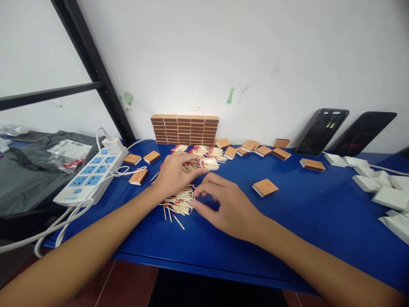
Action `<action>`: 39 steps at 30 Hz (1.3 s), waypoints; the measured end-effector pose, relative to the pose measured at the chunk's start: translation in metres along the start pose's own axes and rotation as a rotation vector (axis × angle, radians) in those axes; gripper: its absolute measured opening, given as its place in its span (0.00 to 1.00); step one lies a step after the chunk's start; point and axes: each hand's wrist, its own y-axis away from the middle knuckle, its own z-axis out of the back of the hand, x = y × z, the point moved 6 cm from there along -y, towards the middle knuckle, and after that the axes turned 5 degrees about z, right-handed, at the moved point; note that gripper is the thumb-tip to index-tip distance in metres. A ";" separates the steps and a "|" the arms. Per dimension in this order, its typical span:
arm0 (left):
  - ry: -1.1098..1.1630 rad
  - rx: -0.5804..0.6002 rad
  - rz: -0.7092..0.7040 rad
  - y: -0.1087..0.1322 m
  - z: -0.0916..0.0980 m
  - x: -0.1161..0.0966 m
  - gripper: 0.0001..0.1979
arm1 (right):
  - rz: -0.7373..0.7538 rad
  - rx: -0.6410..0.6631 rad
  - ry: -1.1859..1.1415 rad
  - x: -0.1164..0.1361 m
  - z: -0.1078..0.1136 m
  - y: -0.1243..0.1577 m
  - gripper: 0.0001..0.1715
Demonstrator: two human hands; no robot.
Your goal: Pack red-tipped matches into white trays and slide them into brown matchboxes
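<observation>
My left hand (174,170) reaches over the heap of matches, its thumb and fingers closed on the end of a small white matchbox tray (211,165). Pale sticks with red heads show inside that tray. Just to the right of the loose red-tipped matches (179,204) is my right hand (223,202), fingers curled and a small gap between thumb and index tip. Nothing visible sits in that gap. More matches lie in bunches (198,150) behind my left hand, which hides part of the heap.
Stacked matchboxes (185,130) stand against the wall. Several orange matchboxes (263,151) lie scattered on the blue table (236,251); one matchbox (265,187) lies right of my hands. White trays (391,198) and two phones (322,132) are at right, a power strip (92,170) with cables at left.
</observation>
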 end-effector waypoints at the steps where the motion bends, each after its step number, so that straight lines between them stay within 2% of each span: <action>1: -0.004 -0.001 0.001 0.000 0.000 0.001 0.13 | -0.013 0.072 -0.008 0.003 -0.009 0.000 0.03; 4: -0.018 -0.012 -0.010 -0.001 0.002 0.002 0.13 | -0.059 0.208 0.007 0.004 -0.027 0.000 0.01; 7: -0.038 -0.025 -0.025 -0.001 0.003 0.002 0.12 | -0.089 0.237 -0.010 -0.002 -0.029 0.000 0.04; 11: -0.065 -0.012 -0.042 -0.002 0.002 0.003 0.13 | -0.127 0.235 -0.013 -0.012 -0.019 0.002 0.06; 14: -0.071 -0.004 -0.056 -0.002 0.002 0.002 0.13 | -0.140 0.185 0.002 -0.023 -0.005 0.004 0.05; 22: -0.039 0.104 -0.031 -0.001 -0.003 0.004 0.16 | -0.177 0.118 0.024 -0.061 0.025 0.004 0.06; 27: -0.051 0.107 -0.065 0.000 -0.005 0.001 0.17 | -0.243 0.133 0.002 -0.069 0.029 0.004 0.07; 32: -0.060 0.116 -0.045 0.000 -0.004 0.001 0.17 | -0.314 0.171 -0.123 -0.070 0.028 0.004 0.11; 39: -0.056 0.132 -0.079 0.000 -0.005 -0.001 0.15 | -0.308 0.172 -0.127 -0.076 0.039 0.000 0.11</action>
